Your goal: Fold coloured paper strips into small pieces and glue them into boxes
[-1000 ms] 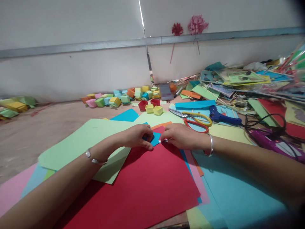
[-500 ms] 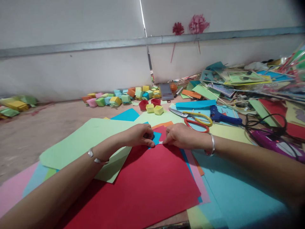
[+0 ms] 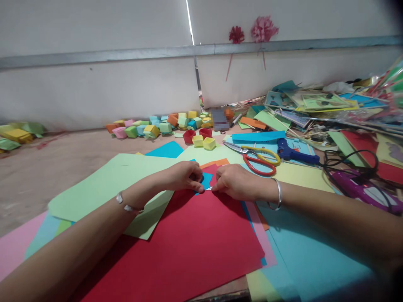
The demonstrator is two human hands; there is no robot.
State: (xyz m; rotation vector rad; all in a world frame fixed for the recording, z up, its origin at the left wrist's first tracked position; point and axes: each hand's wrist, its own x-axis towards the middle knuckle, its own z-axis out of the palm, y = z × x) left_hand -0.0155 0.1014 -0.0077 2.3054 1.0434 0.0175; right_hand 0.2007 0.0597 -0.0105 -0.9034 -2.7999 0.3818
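Observation:
My left hand (image 3: 182, 175) is closed, its thumb and fingers on a small blue piece of paper (image 3: 206, 180). Opposite it, my right hand (image 3: 234, 181) has its fingertips pressed together at the end of a narrow white strip (image 3: 209, 189) along the near edge of the blue piece. Both hands rest over the far end of a large red paper sheet (image 3: 201, 235). Part of the blue piece is hidden under my left fingers. Just beyond lie two small yellow paper boxes (image 3: 209, 143) and two red ones (image 3: 189, 137).
Scissors (image 3: 260, 165) and a blue glue gun (image 3: 296, 153) lie to the right, with a purple tool (image 3: 365, 188) and black cord beyond. Light green paper (image 3: 103, 184) is at the left. Folded paper boxes (image 3: 165, 127) line the back; craft scraps (image 3: 315, 105) pile at right.
My right hand has slid slightly left along the white strip toward my left hand, and less of the strip shows. The left hand stays nearly in place.

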